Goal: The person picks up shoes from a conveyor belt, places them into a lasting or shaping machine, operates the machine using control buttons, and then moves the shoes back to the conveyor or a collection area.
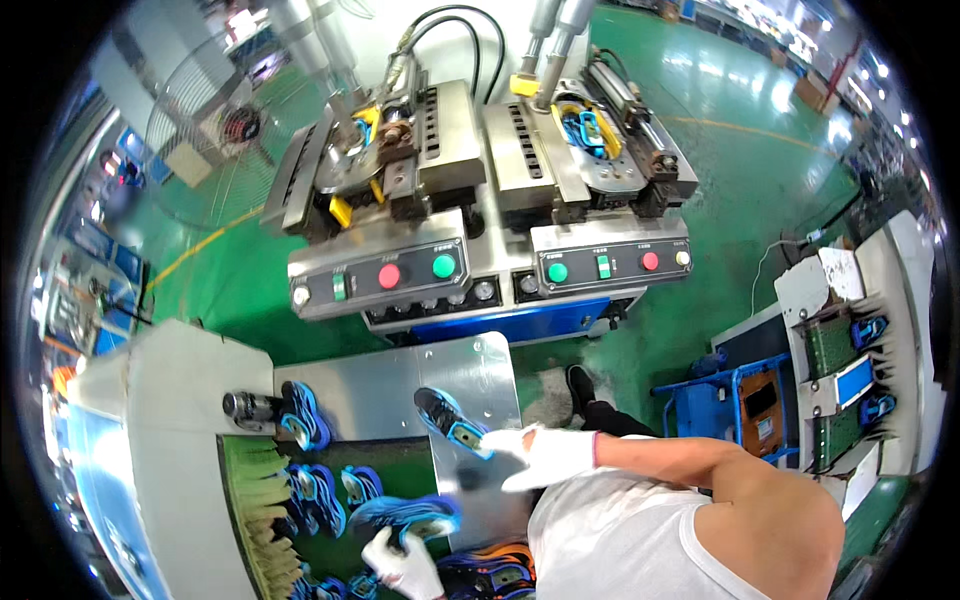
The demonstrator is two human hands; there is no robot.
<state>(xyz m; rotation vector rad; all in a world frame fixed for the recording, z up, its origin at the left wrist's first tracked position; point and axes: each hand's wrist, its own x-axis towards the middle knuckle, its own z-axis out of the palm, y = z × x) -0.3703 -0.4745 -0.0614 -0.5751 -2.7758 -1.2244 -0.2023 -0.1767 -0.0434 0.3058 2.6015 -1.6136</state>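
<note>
My right hand (548, 457), in a white glove, reaches across to the left with its fingers at the near end of a black-and-blue shoe (452, 421). That shoe is over a bare metal plate (478, 365), its far end pointing up and left. Lower down, my left hand (405, 567), also gloved in white, grips a blue shoe (403, 514); this shoe is smeared by motion. Another blue-and-black shoe (305, 415) rests at the plate's left end. Several more blue shoes (318, 498) lie on a green surface beside my left hand.
A two-station press (480, 210) with button panels stands ahead; a blue shoe (588, 128) sits in its right station. Bristle strips (255, 500) edge the opening at left. On the right are a blue cart (710, 400) and another unit holding shoes (870, 332). Orange-trimmed shoes (490, 572) lie below.
</note>
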